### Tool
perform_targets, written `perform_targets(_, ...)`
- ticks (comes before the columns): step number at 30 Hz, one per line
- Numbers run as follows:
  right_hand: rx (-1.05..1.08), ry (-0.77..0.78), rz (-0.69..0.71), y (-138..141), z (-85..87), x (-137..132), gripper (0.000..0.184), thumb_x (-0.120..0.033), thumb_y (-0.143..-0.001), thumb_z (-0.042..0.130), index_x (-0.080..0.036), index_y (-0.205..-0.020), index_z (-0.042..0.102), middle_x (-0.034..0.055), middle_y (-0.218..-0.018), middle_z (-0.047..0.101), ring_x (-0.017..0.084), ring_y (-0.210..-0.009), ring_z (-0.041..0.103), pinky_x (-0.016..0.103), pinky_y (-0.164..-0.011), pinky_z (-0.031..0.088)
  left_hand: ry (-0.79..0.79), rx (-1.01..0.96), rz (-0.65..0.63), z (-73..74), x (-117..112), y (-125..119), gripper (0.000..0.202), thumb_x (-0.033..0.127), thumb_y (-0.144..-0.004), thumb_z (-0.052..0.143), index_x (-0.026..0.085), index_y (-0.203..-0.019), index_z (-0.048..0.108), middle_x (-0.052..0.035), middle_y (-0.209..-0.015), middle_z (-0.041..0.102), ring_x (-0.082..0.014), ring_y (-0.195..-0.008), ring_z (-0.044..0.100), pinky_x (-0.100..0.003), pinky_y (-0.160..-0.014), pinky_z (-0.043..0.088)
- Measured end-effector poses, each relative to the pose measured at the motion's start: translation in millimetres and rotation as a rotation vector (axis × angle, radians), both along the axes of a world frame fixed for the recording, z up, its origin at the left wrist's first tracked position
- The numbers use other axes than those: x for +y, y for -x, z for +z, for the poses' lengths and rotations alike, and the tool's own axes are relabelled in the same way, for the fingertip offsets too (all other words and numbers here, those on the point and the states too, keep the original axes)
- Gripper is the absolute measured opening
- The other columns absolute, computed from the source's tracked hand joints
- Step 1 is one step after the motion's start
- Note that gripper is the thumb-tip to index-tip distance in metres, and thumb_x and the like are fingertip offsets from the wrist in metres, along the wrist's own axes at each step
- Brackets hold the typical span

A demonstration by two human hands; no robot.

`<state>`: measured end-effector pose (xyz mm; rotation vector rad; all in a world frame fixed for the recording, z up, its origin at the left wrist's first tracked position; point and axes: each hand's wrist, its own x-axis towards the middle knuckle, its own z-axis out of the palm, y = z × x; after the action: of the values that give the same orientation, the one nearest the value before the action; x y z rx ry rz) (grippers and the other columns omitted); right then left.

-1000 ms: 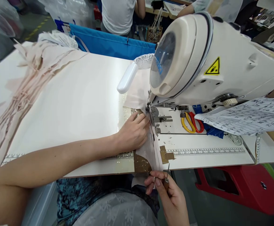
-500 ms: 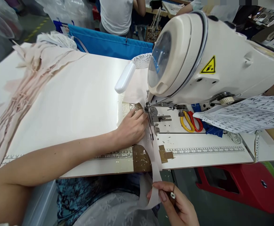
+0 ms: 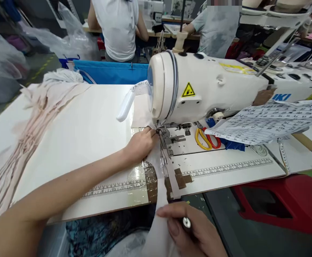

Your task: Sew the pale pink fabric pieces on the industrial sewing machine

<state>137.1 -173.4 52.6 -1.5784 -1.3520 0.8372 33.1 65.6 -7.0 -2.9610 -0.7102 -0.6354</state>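
My left hand (image 3: 142, 144) lies on the table beside the needle area (image 3: 158, 130) of a white sewing machine (image 3: 198, 85). Its bent fingers hold down pale pink fabric (image 3: 153, 160) at the presser foot, their tips partly hidden. From there the fabric runs over the front edge towards my lap. Below that edge, my right hand (image 3: 192, 228) has thumb and forefinger closed at the fabric's side. A dark tool with a round silver end (image 3: 186, 223) is tucked in the same hand; its kind is unclear. A narrow pale strip (image 3: 173, 178) hangs just right of the fabric.
Yellow-and-red-handled scissors (image 3: 208, 138) lie right of the needle, near a paper chart (image 3: 268, 119). Gathered pink strips (image 3: 32, 132) cover the table's left side. Behind is a blue cloth bin (image 3: 113, 73); a red stool (image 3: 287, 205) stands lower right. Two people sit beyond.
The view has tilted up and shifted. My right hand has moved in on the fabric, which now hangs straighter instead of looped. The left hand stays by the needle.
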Motion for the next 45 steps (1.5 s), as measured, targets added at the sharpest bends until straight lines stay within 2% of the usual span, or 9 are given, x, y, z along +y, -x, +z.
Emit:
perform_targets(2,-0.037,0.118,0.033,-11.4,-12.1,8.5,0.031,-0.045,-0.103,0.044,-0.028,-0.109,0.069,-0.0027,-0.063,0.063,0.012,-0.048,0.054,0.020,-0.048,0.044,0.054,-0.104,-0.006,-2.8,3.6,3.3,0.030,0.022,-0.103,0.042,0.011,-0.089,0.066,-0.0103,-0.093,0.068,-0.0186,-0.082,0.063,-0.030,-0.062,0.056)
perform_targets(4,-0.051,0.126,0.012,-22.6,-24.1,19.1,0.029,-0.042,-0.103,0.043,-0.023,-0.115,0.062,-0.0041,-0.061,0.060,0.012,-0.050,0.056,0.020,-0.049,0.046,0.104,-0.181,-0.023,-4.8,7.0,6.4,0.027,0.025,-0.102,0.047,0.013,-0.089,0.067,-0.0089,-0.094,0.069,-0.0187,-0.082,0.064,-0.031,-0.065,0.057)
perform_targets(7,-0.179,0.000,-0.098,-33.7,-38.4,35.9,0.026,-0.033,-0.103,0.041,-0.018,-0.119,0.054,0.0038,-0.082,0.069,0.017,-0.068,0.068,0.024,-0.059,0.054,0.175,-0.262,-0.061,-6.2,11.7,8.9,0.023,0.025,-0.099,0.053,0.013,-0.085,0.067,-0.0080,-0.092,0.069,-0.0190,-0.084,0.065,-0.032,-0.069,0.057)
perform_targets(11,-0.480,-0.185,-0.162,-36.5,-50.1,57.4,0.028,-0.020,-0.102,0.036,-0.012,-0.121,0.056,0.0139,-0.101,0.074,0.022,-0.084,0.073,0.030,-0.067,0.057,0.288,-0.307,-0.088,-4.5,15.0,9.7,0.019,0.024,-0.096,0.058,0.016,-0.082,0.067,-0.0058,-0.092,0.069,-0.0176,-0.084,0.066,-0.031,-0.070,0.056)
perform_targets(15,-0.651,-0.304,-0.182,-34.7,-57.2,76.7,0.032,-0.018,-0.102,0.038,-0.009,-0.121,0.063,0.0135,-0.099,0.077,0.022,-0.083,0.075,0.029,-0.066,0.057,0.381,-0.309,-0.068,-0.4,15.8,9.7,0.019,0.028,-0.095,0.059,0.019,-0.081,0.069,-0.0051,-0.094,0.070,-0.0182,-0.086,0.067,-0.031,-0.072,0.055)
perform_targets(19,-0.702,-0.330,-0.220,-33.2,-60.3,88.0,0.031,-0.019,-0.102,0.041,-0.012,-0.117,0.067,0.0080,-0.091,0.079,0.019,-0.072,0.074,0.026,-0.057,0.052,0.457,-0.324,-0.045,2.3,16.4,9.3,0.022,0.033,-0.093,0.061,0.020,-0.079,0.069,-0.0051,-0.094,0.071,-0.0192,-0.087,0.067,-0.032,-0.073,0.054)
perform_targets(25,-0.714,-0.338,-0.213,-30.4,-62.1,94.4,0.029,-0.015,-0.098,0.045,-0.011,-0.116,0.069,0.0078,-0.097,0.079,0.018,-0.072,0.074,0.027,-0.053,0.048,0.527,-0.326,-0.023,4.3,16.8,7.8,0.021,0.032,-0.092,0.061,0.020,-0.077,0.066,-0.0046,-0.094,0.071,-0.0190,-0.087,0.067,-0.032,-0.074,0.054)
perform_targets(38,-0.785,-0.297,-0.178,-28.5,-61.4,100.2,0.029,-0.015,-0.098,0.047,-0.011,-0.117,0.068,0.0070,-0.093,0.079,0.018,-0.066,0.074,0.029,-0.047,0.044,0.286,-0.245,-0.042,-3.2,15.6,5.2,0.006,0.020,-0.092,0.052,0.018,-0.092,0.057,-0.0065,-0.095,0.065,-0.0195,-0.086,0.061,-0.034,-0.072,0.054)
perform_targets(45,-0.778,-0.294,-0.180,-28.2,-61.9,98.7,0.028,-0.014,-0.098,0.047,-0.010,-0.117,0.067,0.0083,-0.092,0.079,0.017,-0.065,0.073,0.027,-0.048,0.042,0.371,-0.260,-0.026,0.6,17.0,5.9,0.009,0.021,-0.093,0.052,0.020,-0.086,0.058,-0.0036,-0.091,0.066,-0.0181,-0.086,0.062,-0.033,-0.075,0.053)
